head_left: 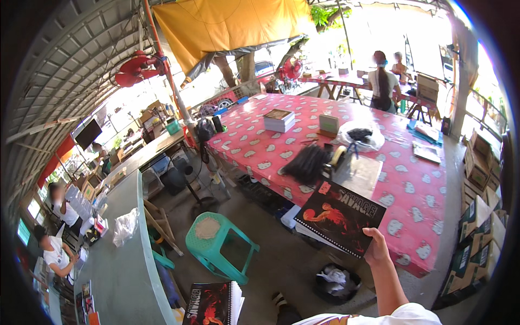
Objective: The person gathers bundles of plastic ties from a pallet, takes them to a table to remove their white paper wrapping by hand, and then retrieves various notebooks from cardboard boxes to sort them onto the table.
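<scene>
My right hand (376, 245) is closed on the corner of a black spiral notebook (342, 218) with a red and orange figure on its cover. White page edges show beneath that cover, perhaps of more than one notebook. It is held tilted over the near edge of the pink table. At the bottom, left of my body, more black spiral notebooks (208, 304) with a similar cover are stacked; what supports them is cut off. My left hand does not show.
The pink patterned table (244, 132) bears a stack of paper (279, 120), dark bundled strands (306, 164), a tape dispenser (337, 157) and a plastic bag (374, 135). A green stool (222, 241), a waste bin (337, 281) and a grey-green table (119, 271) stand nearby. Several people work farther off.
</scene>
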Tool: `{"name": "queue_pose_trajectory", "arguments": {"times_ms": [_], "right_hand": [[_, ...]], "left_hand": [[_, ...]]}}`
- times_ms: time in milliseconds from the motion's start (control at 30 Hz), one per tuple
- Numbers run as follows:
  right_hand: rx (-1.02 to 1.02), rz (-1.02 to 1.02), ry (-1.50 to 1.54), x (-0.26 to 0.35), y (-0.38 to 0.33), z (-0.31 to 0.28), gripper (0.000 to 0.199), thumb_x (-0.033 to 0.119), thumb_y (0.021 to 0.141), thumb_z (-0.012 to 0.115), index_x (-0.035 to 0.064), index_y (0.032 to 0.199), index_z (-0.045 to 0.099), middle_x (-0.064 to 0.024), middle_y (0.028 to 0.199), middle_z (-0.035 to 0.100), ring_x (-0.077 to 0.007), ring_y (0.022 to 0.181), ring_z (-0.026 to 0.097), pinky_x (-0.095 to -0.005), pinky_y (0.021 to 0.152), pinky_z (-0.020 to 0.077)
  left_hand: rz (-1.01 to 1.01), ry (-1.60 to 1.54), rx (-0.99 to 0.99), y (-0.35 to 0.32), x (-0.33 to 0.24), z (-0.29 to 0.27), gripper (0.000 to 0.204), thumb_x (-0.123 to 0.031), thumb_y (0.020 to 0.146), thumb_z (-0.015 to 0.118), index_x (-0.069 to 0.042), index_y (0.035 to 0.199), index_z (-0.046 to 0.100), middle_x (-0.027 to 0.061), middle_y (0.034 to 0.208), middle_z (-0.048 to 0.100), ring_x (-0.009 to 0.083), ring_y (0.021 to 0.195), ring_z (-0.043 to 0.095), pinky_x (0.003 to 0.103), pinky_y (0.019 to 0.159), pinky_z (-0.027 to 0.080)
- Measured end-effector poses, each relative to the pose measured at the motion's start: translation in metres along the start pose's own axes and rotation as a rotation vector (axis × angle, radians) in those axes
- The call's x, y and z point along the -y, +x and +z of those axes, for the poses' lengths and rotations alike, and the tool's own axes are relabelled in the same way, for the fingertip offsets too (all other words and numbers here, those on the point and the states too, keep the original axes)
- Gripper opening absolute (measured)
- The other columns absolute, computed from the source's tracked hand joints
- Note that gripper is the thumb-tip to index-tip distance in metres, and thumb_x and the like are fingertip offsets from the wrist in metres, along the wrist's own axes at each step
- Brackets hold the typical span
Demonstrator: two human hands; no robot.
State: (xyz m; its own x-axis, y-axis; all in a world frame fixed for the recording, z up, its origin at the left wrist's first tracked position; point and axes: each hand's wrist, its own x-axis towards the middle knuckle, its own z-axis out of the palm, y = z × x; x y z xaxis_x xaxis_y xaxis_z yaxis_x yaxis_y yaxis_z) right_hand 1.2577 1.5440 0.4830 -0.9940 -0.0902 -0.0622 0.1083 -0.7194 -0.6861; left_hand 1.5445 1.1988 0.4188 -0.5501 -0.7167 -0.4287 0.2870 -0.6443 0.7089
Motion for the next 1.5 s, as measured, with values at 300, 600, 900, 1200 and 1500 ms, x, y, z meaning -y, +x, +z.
{"name": "queue_pose_trajectory", "arguments": {"times_ms": [300,600,900,1200,1500], "right_hand": [[-0.01,0.082,-0.028,-0.128,0.238,0.118,0.041,0.011,0.068,0.055,-0.0019,0.106,0.051,-0.0109,0.094,0.06,-0.0209,0.08,0.06,-0.033,0.074,0.0489],[-0.096,-0.304,-0.039,-0.126,0.415,0.154,0.044,0.012,0.068,0.055,-0.0069,0.107,0.048,-0.0144,0.096,0.059,-0.0223,0.081,0.06,-0.0335,0.071,0.0505],[-0.346,-0.45,0.012,-0.127,0.593,0.172,0.05,0.006,0.063,0.063,0.0023,0.109,0.046,-0.007,0.098,0.056,-0.0171,0.086,0.056,-0.0285,0.078,0.0447],[-0.587,-0.62,-0.018,-0.203,0.68,0.222,0.052,0.008,0.064,0.064,0.0017,0.111,0.043,-0.0064,0.095,0.054,-0.0135,0.082,0.056,-0.0249,0.066,0.0481],[-0.731,-0.687,-0.124,-0.289,0.814,0.312,0.055,0.007,0.063,0.065,0.0014,0.112,0.041,-0.0093,0.103,0.052,-0.0176,0.093,0.052,-0.0277,0.081,0.0415]], "left_hand": [[-0.037,0.168,0.094,0.307,-0.041,0.189,0.03,-0.015,0.075,0.057,-0.002,0.102,0.054,0.0074,0.091,0.059,0.0197,0.078,0.058,0.029,0.061,0.05],[-0.27,0.007,0.661,0.579,0.016,0.442,0.041,-0.007,0.068,0.054,0.002,0.108,0.049,0.0097,0.103,0.055,0.0223,0.094,0.055,0.034,0.083,0.044],[-0.712,0.21,1.029,0.72,0.062,0.665,0.046,-0.01,0.073,0.052,0.003,0.117,0.043,0.008,0.106,0.053,0.0167,0.087,0.054,0.023,0.07,0.043],[-0.729,0.792,1.212,0.889,0.145,0.792,0.054,-0.02,0.075,0.054,0.001,0.122,0.038,0.008,0.106,0.052,0.0193,0.09,0.051,0.03,0.076,0.039],[-0.329,1.091,1.685,0.971,0.143,0.87,0.066,-0.032,0.076,0.058,-0.001,0.128,0.031,0.0101,0.114,0.05,0.0244,0.106,0.048,0.039,0.092,0.037]]}}
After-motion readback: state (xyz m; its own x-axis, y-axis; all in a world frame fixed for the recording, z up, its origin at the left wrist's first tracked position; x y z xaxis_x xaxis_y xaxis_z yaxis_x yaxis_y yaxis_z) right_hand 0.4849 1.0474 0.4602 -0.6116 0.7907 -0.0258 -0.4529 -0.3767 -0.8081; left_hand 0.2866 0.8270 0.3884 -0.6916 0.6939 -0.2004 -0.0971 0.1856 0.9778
